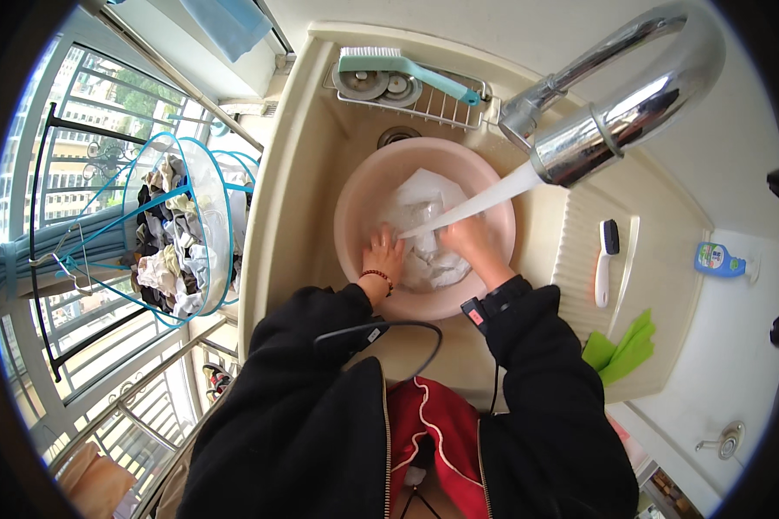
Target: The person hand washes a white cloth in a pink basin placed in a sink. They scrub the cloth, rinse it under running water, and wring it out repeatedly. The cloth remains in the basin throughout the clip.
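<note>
A pink plastic basin (349, 194) stands in the beige laundry sink, with white cloth (422, 185) wet inside it. Water streams from the chrome faucet (578, 152) at the upper right and falls onto the cloth. My left hand (383, 255), a beaded bracelet at its wrist, is inside the basin at the left, fingers spread and fingertips at the water by the cloth's edge. On the right, my right hand (470, 237) reaches down to the cloth beside the stream. Its fingertips are hidden, so its grip on the cloth is unclear.
A wire rack (448, 117) behind the basin holds a pale green scrub brush (415, 68) and metal drain strainers. Right of the basin, a white-handled brush (602, 272) and green gloves (623, 350) lie on the washboard side. A mesh drying basket (217, 227) of clothes hangs at left.
</note>
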Available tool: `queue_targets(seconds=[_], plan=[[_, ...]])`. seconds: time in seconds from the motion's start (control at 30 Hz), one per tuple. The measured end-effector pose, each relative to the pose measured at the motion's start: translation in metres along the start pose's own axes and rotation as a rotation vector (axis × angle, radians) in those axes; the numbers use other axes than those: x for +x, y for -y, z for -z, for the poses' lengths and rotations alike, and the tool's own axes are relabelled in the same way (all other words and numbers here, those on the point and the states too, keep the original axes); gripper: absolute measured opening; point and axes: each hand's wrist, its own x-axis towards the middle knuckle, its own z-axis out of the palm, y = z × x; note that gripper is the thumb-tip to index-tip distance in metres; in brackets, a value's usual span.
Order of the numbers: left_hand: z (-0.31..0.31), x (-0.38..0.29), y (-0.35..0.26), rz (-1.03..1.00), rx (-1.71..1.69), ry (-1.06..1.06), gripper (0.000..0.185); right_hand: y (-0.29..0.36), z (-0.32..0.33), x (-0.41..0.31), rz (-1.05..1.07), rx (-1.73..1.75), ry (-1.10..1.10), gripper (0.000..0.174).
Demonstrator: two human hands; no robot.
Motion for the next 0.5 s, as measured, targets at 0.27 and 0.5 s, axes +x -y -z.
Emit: queue_targets(seconds=[0.27, 0.5], plan=[[-0.006, -0.005, -0.007, -0.042, -0.024, 0.437, 0.068, 0.005, -0.056, -0.01, 0.234, -0.415, -0.13, 0.067], [0.01, 0.006, -0.001, -0.085, -0.087, 0.571, 0.067, 0.008, -0.064, -0.01, 0.127, -0.484, -0.024, 0.084]])
